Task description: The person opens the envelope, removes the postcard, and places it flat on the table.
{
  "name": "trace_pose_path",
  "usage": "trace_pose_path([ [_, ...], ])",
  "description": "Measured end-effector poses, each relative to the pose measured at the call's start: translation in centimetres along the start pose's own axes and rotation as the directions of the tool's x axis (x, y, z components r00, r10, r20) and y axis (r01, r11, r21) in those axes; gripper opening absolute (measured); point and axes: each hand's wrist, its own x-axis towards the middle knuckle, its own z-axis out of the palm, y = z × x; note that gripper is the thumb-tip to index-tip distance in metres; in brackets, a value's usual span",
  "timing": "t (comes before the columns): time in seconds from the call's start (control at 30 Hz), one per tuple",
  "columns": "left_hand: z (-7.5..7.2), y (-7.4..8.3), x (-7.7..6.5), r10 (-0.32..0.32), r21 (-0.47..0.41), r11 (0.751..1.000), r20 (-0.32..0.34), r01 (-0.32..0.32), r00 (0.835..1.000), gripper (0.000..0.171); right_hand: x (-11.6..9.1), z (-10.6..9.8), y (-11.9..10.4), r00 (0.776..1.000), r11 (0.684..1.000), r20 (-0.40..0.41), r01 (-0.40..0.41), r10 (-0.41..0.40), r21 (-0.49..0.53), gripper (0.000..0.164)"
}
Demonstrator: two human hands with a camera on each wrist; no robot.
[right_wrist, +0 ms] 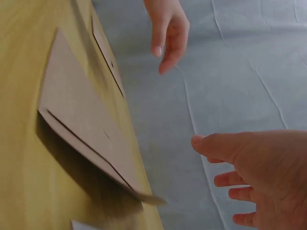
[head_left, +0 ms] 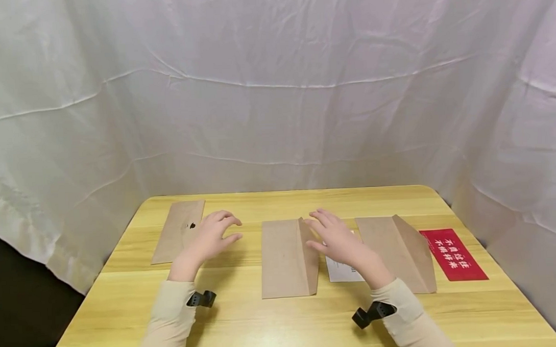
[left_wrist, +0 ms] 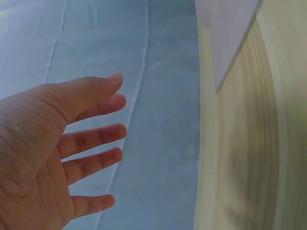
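Note:
My left hand [head_left: 210,238] hovers over the table beside a brown envelope [head_left: 179,233] with a small dark mark, its fingers relaxed and holding nothing. In the left wrist view the same hand [left_wrist: 53,148] shows spread, loosely bent fingers. My right hand [head_left: 339,237] is above the right edge of a second brown envelope [head_left: 283,260], whose flap is unfolded; the right wrist view shows this hand [right_wrist: 268,172] apart from it and empty. A white printed card [head_left: 341,271] lies partly hidden under the right hand. Further right is a third brown envelope [head_left: 390,241], its flap also unfolded.
A red card [head_left: 455,254] with white characters lies at the right, touching or just under the third envelope's flap. The wooden table [head_left: 228,323] has a far edge that meets a pale hanging curtain [head_left: 276,117], which also stands at both sides.

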Motion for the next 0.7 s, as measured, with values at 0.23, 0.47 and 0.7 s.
trace_pose_path([
  [0.23, -0.7, -3.0, -2.7, -0.081, 0.007, 0.997, -0.042, 0.082, 0.996, 0.029, 0.7, 1.9, -2.6, 0.994, 0.996, 0.061, 0.087, -0.087, 0.013, 0.051],
  [0.47, -1.3, -6.3, -6.0, -0.219, 0.006, 0.976, -0.034, 0.220, 0.975, 0.033, 1.9, 3.3, -5.0, 0.981, 0.986, 0.111, 0.164, -0.162, -0.014, 0.050],
  [0.7, -1.3, -8.5, -8.6, -0.363, 0.039, 0.931, 0.035, 0.362, 0.931, 0.050, 3.5, 4.2, -7.7, 0.955, 0.977, 0.231, 0.205, -0.188, -0.052, 0.052],
])
